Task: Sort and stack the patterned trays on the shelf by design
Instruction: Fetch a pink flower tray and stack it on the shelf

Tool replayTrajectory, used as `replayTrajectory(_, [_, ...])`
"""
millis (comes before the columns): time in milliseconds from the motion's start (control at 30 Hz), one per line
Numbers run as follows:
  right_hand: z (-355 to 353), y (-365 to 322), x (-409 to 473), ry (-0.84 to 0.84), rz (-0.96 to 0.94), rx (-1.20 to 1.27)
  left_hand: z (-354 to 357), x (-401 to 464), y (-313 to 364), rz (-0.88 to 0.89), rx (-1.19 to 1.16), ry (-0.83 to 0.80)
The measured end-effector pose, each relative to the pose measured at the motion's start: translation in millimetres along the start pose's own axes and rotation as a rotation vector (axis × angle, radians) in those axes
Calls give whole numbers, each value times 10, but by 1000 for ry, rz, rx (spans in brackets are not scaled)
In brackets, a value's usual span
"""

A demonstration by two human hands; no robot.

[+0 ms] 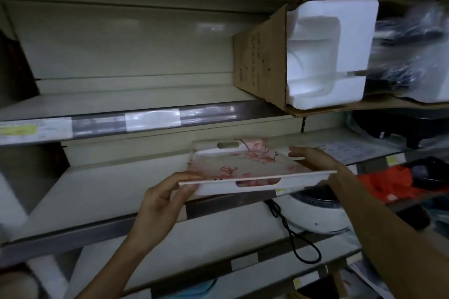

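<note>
- Between two shelf levels, at mid-frame, a tray (245, 167) with a pink-and-red floral pattern is held in the air by both hands, just above the front of the middle shelf (102, 192).
- It is white-walled, with an oval handle slot in its far wall and a longer slot in its near wall; it tilts slightly, near edge toward the camera.
- The left hand (160, 204) holds the tray's near left corner, thumb on the rim and fingers (187, 192) curled under the base.
- The right hand (313, 160) is at the tray's right side, its fingers (296, 150) stretched out along the far right edge; whether the thumb closes underneath cannot be told.
- On the upper shelf (121, 102), to the right, lies an open cardboard box (260, 56) on its side with a white foam insert (330, 51) showing.
- Price labels (153, 119) sit on the upper shelf's front rail.
- Below the tray, on the right, a white round appliance (315, 213) with a black cord (298, 243) rests on a lower shelf.
- Red packaging (386, 184) lies further right, blurred.
</note>
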State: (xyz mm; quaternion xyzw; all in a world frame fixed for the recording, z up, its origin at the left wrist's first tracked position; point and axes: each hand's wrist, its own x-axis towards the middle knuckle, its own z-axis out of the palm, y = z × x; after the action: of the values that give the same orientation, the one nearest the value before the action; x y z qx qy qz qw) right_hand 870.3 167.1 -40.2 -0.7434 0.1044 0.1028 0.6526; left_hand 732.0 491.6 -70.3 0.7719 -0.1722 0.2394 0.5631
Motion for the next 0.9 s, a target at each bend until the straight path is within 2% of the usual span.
replayTrajectory(67, [97,-11,84,-29,3,-29,-25,-18,28,-2,19,30])
replayTrajectory(167, [230,-13,182,-160,39,-41,-39,-58,37,-15,59,29])
replayTrajectory(233, [237,40,376,-110,16,-168,-44,-97,37,-44,59,18])
replayTrajectory(333, [192,217,811,-69,-10,-216,-40,-165,85,-85,51,19])
replayTrajectory(400, [322,157,609,-73,-6,-178,-83,-225,93,-133,-30,13])
replayTrajectory(500, [433,149,534,-22,-41,-143,-241,-320,15,-201,-292,-76])
replayTrajectory(600, [526,193,467,-29,-76,-86,-388,-405,-127,-215,-489,-76])
replayTrajectory(700, [615,227,340,-49,-94,-23,-492,-474,-209,-216,-675,36])
replayTrajectory(767, [690,239,232,-76,-108,21,-576,-510,-241,-256,-718,179])
replayTrajectory(833, [779,260,134,-102,-130,60,-658,-517,-258,-362,-668,337])
replayTrajectory(900, [911,288,20,-123,-159,84,-681,-559,-210,-470,-556,371])
